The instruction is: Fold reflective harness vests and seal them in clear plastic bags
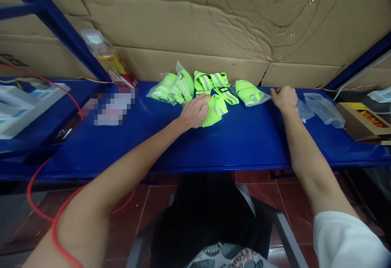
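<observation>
Strap [213,116] lies right of nearer left hand [195,111], toward tabletop's [241,146] back edge; right hand [284,98] beside bagged bundle [248,91]; fingers curled, pinch unclear.

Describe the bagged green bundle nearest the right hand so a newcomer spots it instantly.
On the blue table, look toward the cardboard at the back. The bagged bundle is the rightmost yellow-green one, just left of the right hand. Clear plastic sets it apart from the loose strap beside it, and it lies singly, unlike the two bags farther left.

Red hose [54,230], capped bottle [107,59]
</observation>
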Demonstrator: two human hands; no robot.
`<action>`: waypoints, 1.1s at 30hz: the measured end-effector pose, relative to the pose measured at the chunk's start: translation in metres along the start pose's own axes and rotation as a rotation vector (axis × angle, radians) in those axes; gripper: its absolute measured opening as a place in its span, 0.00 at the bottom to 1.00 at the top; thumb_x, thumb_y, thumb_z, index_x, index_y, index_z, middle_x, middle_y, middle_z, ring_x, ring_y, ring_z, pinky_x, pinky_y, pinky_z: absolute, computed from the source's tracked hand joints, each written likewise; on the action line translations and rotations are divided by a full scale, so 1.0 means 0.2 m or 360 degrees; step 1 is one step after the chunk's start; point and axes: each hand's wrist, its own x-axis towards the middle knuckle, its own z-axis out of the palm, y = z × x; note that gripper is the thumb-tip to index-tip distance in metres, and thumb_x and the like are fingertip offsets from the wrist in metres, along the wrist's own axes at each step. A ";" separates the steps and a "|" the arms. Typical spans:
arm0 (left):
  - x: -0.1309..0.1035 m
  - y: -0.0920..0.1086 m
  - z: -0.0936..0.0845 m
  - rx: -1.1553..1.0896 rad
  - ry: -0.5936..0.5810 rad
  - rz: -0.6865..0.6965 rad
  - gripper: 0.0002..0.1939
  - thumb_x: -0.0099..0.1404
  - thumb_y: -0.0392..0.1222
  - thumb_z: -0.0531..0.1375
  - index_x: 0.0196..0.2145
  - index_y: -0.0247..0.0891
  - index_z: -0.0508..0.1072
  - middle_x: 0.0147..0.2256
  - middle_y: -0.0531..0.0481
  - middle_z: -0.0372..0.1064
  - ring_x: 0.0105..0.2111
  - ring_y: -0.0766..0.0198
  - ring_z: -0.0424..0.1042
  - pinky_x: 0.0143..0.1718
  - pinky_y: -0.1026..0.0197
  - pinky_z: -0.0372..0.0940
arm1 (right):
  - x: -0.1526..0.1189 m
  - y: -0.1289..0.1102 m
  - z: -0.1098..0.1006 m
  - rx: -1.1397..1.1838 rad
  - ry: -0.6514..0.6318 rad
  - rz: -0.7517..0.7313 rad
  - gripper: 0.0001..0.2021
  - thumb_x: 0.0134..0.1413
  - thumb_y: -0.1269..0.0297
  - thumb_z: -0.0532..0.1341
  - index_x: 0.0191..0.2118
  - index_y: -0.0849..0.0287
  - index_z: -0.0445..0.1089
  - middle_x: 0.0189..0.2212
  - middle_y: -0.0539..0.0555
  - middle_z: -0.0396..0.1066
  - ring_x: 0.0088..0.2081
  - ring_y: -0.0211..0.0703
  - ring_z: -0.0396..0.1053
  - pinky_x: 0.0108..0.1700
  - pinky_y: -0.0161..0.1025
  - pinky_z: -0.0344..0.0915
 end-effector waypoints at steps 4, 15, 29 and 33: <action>0.01 -0.02 0.01 0.0116 0.0019 -0.0089 0.06 0.70 0.44 0.54 0.34 0.45 0.64 0.36 0.45 0.65 0.37 0.49 0.68 0.48 0.45 0.68 | -0.01 0.00 -0.14 0.0105 0.0263 0.0041 0.16 0.64 0.71 0.65 0.54 0.68 0.85 0.51 0.76 0.83 0.53 0.66 0.79 0.57 0.57 0.71; -0.02 0.08 0.03 0.0091 -0.0040 0.0071 0.19 0.65 0.43 0.55 0.51 0.41 0.77 0.49 0.42 0.76 0.44 0.47 0.75 0.49 0.46 0.70 | -0.47 -0.43 -0.06 0.0737 0.0237 -0.1327 0.21 0.64 0.66 0.63 0.61 0.57 0.78 0.38 0.54 0.83 0.32 0.46 0.76 0.42 0.44 0.72; -0.05 0.07 0.00 -0.0091 0.0007 0.0160 0.19 0.73 0.50 0.58 0.57 0.43 0.71 0.55 0.40 0.78 0.54 0.47 0.77 0.55 0.49 0.68 | -0.57 -0.49 -0.04 0.0905 -0.0160 -0.1393 0.21 0.74 0.54 0.57 0.28 0.55 0.69 0.22 0.51 0.68 0.26 0.42 0.64 0.34 0.42 0.58; -0.04 0.04 0.01 -0.0117 0.0018 0.0150 0.20 0.78 0.55 0.56 0.59 0.41 0.71 0.60 0.37 0.76 0.60 0.45 0.74 0.62 0.47 0.66 | -0.55 -0.47 -0.06 0.0731 -0.0227 -0.1508 0.14 0.72 0.64 0.54 0.38 0.57 0.76 0.29 0.56 0.76 0.29 0.47 0.68 0.37 0.44 0.61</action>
